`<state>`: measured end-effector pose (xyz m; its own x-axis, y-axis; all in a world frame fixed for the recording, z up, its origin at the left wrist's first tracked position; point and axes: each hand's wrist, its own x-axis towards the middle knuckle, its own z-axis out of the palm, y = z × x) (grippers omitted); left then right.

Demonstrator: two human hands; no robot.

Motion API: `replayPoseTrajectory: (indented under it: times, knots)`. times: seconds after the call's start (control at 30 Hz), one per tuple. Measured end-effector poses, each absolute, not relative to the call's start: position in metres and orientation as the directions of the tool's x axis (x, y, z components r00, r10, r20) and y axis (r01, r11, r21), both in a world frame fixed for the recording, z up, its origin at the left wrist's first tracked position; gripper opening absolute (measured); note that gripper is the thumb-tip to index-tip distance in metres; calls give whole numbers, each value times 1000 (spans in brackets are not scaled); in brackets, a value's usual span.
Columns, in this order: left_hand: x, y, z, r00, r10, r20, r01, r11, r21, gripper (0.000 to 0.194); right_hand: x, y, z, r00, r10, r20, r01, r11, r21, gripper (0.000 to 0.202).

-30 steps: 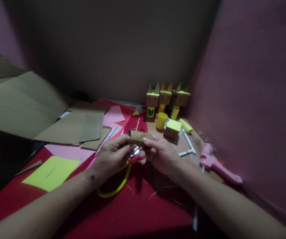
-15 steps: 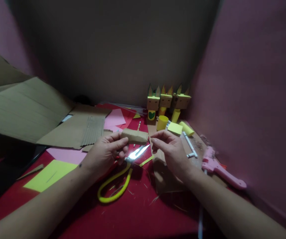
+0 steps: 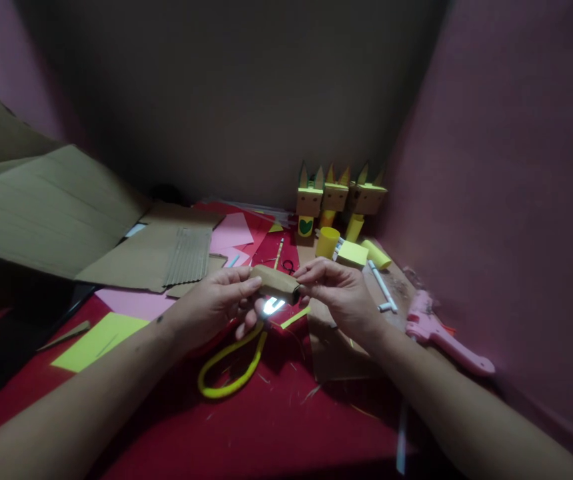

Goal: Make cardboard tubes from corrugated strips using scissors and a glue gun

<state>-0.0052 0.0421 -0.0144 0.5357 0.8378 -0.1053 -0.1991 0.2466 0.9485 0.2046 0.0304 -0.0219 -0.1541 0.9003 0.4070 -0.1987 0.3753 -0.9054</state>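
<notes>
Head view: tube [image 3: 272,283] up in hand

Left hand [image 3: 216,297] is clamping the tube's left end; right hand's [image 3: 339,293] fingertips are meeting its right end, cannot tell if gripping. Tube is hovering over scissors [image 3: 216,393] lying on red cloth [image 3: 266,433]. Glue gun [image 3: 449,337] is lying right.

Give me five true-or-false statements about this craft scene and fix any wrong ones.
The left hand holds a brown cardboard tube. True.
A pink plastic glue gun lies left of both hands. False: the glue gun lies to their right.
Three brown cardboard figures with pointed ears stand at the back. True.
A green heart marks the rightmost figure. False: it is on the leftmost.
Yellow-handled metal scissors show below the tube in view. True.
</notes>
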Motion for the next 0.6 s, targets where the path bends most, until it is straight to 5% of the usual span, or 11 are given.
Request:
replayPoseTrajectory:
  times: [0.13, 0.23, 0.33, 0.4, 0.5, 0.6]
  knots:
    - [-8, 46, -13, 564, 815, -135, -189, 286, 939, 19, 207, 27, -18, -219, 799, 561, 55, 584, -810, 8]
    - [-8, 46, -12, 591, 789, -167, -190, 337, 922, 18, 208, 24, -17, -372, 634, 678, 255, 772, -582, 31]
    - [-7, 43, -13, 610, 766, -202, -141, 356, 924, 20, 206, 21, -20, -547, 513, 662, 385, 856, -345, 47]
    - [-6, 41, -14, 628, 750, -210, -110, 353, 929, 20, 205, 20, -24, -593, 504, 629, 420, 859, -293, 45]
    - [-7, 39, -9, 641, 735, -220, -72, 344, 936, 25, 202, 20, -27, -477, 620, 624, 346, 784, -515, 41]
    - [-10, 39, 1, 468, 870, -155, -80, 217, 973, 17, 201, 24, -23, -278, 875, 396, 28, 420, -907, 40]
